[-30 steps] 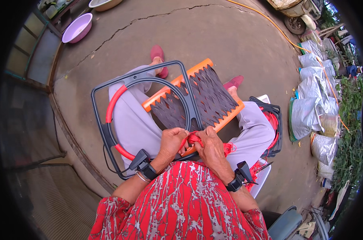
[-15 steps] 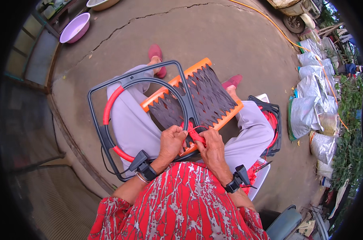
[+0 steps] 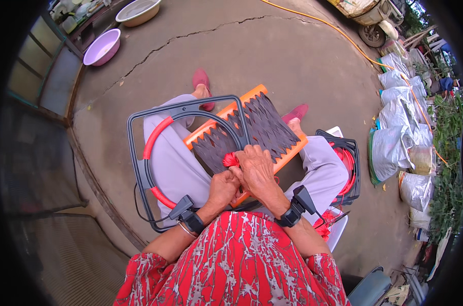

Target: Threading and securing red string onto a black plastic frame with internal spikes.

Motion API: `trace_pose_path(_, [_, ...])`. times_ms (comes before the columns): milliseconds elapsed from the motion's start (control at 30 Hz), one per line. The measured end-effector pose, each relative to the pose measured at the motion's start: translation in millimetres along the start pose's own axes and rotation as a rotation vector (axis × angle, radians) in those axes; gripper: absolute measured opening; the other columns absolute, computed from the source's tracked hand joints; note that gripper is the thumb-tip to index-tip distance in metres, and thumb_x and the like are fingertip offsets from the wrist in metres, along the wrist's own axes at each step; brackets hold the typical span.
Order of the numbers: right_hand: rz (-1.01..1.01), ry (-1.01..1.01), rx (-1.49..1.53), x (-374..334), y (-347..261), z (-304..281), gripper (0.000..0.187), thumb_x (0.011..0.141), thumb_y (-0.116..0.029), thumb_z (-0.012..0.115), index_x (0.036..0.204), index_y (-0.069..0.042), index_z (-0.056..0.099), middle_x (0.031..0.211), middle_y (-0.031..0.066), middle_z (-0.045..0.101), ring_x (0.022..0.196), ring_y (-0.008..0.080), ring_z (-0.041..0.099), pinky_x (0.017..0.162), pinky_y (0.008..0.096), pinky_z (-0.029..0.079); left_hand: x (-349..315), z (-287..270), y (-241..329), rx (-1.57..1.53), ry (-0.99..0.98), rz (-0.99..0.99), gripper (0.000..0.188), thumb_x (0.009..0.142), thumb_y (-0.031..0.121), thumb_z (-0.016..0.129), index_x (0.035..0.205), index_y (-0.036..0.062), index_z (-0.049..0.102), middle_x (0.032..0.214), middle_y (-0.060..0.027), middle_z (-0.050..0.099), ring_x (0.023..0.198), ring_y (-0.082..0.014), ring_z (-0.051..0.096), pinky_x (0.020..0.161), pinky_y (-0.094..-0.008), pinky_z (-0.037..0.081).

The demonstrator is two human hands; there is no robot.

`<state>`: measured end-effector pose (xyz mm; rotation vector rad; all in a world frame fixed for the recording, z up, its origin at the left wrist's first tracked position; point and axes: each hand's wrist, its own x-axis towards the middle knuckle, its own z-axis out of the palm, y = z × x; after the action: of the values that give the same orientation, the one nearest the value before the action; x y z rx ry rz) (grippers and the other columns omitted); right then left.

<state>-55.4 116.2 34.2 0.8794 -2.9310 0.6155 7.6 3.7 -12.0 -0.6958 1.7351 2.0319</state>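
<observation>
Holding the red cord (image 3: pixel 231 160) low over my lap, near the right side of a dark frame (image 3: pixel 147 172). The bundle's visible rounded end juts out left of my right hand (image 3: pixel 259 171); the rest is covered, so I cannot tell its long axis. The frame lies across my left thigh (image 3: pixel 176 163), canted, top bar away from me, sides running back toward my waist and drifting right. Right forearm angles in from the lower right, wrist over the lap, fingers bent down and closed over the cord. Left hand (image 3: pixel 223 187) comes up from the lower left, bunched just against the right; its fingertips are hidden, and whether they grip anything I cannot tell. Cord: bright red strands, gathered tight. Frame: squarish, rounded corners, inner ring partly wrapped in red (image 3: pixel 155 136).
</observation>
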Motion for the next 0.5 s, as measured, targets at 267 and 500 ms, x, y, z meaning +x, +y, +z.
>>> trace_pose_path(267, [-0.066, -0.059, -0.028, 12, 8, 23, 0.018, 0.077, -0.021, 0.069, 0.075, -0.004, 0.066, 0.08, 0.0079, 0.056, 0.081, 0.0226, 0.056, 0.07, 0.0385, 0.041, 2, -2, -6, -0.046, -0.019, -0.027, 0.026, 0.09, 0.008, 0.058, 0.067, -0.0024, 0.061, 0.049, -0.0069, 0.055, 0.035, -0.013, 0.05, 0.032, -0.0269, 0.037])
trace_pose_path(500, [0.33, -0.101, 1.352, 21, 9, 9, 0.024, 0.094, -0.017, 0.059, 0.111, -0.001, 0.055, 0.101, 0.0059, 0.064, 0.09, 0.0113, 0.061, 0.081, 0.0249, 0.049, -2, -3, 1, -0.023, -0.076, 0.041, 0.022, 0.09, 0.015, 0.062, 0.075, -0.0022, 0.064, 0.052, -0.0067, 0.057, 0.036, -0.0114, 0.048, 0.034, -0.0253, 0.037])
